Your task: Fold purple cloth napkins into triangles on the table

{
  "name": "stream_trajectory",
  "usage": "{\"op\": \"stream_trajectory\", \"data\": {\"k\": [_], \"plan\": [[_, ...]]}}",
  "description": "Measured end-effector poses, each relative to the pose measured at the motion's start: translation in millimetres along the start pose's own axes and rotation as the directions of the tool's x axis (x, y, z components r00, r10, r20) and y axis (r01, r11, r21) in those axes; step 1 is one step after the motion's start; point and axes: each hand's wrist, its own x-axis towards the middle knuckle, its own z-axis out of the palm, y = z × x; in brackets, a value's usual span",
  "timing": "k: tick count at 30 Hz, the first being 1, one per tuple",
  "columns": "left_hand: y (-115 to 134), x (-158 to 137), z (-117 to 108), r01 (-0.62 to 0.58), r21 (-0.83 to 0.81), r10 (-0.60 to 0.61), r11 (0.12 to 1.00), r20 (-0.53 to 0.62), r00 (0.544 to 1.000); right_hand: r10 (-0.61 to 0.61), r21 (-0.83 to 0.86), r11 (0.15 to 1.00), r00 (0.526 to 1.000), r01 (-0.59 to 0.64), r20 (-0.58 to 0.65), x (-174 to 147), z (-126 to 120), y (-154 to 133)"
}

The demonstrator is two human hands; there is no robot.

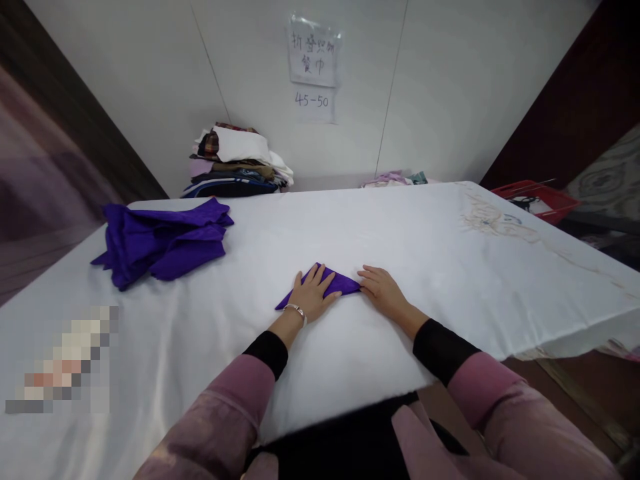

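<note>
A purple napkin (344, 283), folded into a flat triangle, lies on the white cloth in front of me. Its peak points away from me and one sharp corner reaches left. My left hand (312, 295) rests palm down across the napkin's middle with the fingers spread, covering part of it. At the right-hand corner, my right hand (384, 291) has thumb and fingertips closed on the tip of the napkin. Farther left sits a loose, crumpled heap of purple cloths (165, 243), touched by neither hand.
A white tablecloth (280, 227) with an embroidered right side covers the table. Behind the far edge are a stack of folded clothes (237, 163) and some pastel cloth (393, 179). A red basket (563, 205) stands beyond the right corner. At left front lies a blurred-out item (65, 363).
</note>
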Motion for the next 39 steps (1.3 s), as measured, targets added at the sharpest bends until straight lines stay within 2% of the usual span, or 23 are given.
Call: {"op": "stream_trajectory", "data": {"k": [7, 11, 15, 18, 21, 24, 29, 34, 39], "plan": [[0, 0, 1, 0.004, 0.015, -0.004, 1.0, 0.01, 1.0, 0.003, -0.039, 0.999, 1.0, -0.003, -0.002, -5, 2, 3], [-1, 0, 2, -0.005, 0.006, 0.005, 1.0, 0.007, 1.0, 0.067, -0.047, 0.997, 0.998, -0.068, -0.02, -9, -4, -4], [-1, 0, 3, -0.013, 0.011, 0.013, 1.0, -0.003, 1.0, 0.07, 0.046, 0.996, 0.997, -0.071, 0.039, 1, -5, -49], [-2, 0, 4, -0.027, 0.063, 0.024, 0.998, 0.035, 0.999, 0.019, 0.135, 0.99, 0.986, -0.041, 0.163, 22, 7, -90], [-3, 0, 5, -0.051, 0.124, 0.047, 0.991, 0.042, 0.998, 0.015, 0.186, 0.98, 0.969, -0.062, 0.246, 42, 22, -111], [-3, -1, 3, -0.05, 0.121, 0.046, 0.991, 0.033, 0.998, 0.027, 0.212, 0.973, 0.955, -0.093, 0.295, 49, 30, -109], [0, -2, -2, -0.044, 0.098, 0.042, 0.994, 0.031, 0.999, 0.067, 0.224, 0.962, 0.925, -0.16, 0.373, 42, 28, -92], [2, -3, -6, -0.012, 0.06, 0.008, 0.998, 0.062, 0.998, 0.075, 0.158, 0.977, 0.929, -0.141, 0.363, 34, 28, -81], [1, -3, -4, -0.012, 0.042, 0.011, 0.999, 0.022, 1.0, 0.127, 0.035, 0.989, 0.937, -0.147, 0.326, 25, 30, -71]]}}
